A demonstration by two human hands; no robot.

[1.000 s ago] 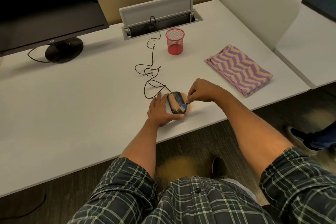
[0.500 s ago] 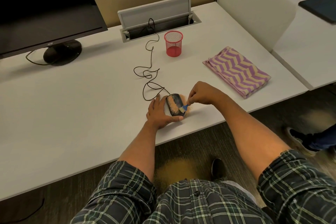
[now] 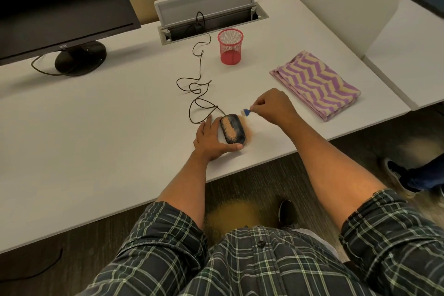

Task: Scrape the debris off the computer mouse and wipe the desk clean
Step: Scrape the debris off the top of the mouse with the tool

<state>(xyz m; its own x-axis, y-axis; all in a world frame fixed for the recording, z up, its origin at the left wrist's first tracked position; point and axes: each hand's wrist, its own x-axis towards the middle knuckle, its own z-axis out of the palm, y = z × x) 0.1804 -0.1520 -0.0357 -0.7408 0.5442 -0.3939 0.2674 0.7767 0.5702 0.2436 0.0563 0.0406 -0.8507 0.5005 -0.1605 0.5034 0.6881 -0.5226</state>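
Scraper (image 3: pixel 245 112) pinched in right hand (image 3: pixel 271 107), just beyond mouse (image 3: pixel 233 131) nose; left hand (image 3: pixel 211 141) gripped the mouse, which lay lengthwise front-to-back.

One dark corded computer mouse (image 3: pixel 234 131) dusted with tan grit, one small blue scraper (image 3: pixel 246 112), one red mesh pen cup (image 3: pixel 230 46), one folded purple-and-cream zigzag cloth (image 3: pixel 315 84), one black monitor (image 3: pixel 57 2) (on a round stand), two hands (image 3: pixel 211 143) (image 3: pixel 272 106), all on one white tabletop (image 3: pixel 96 127)
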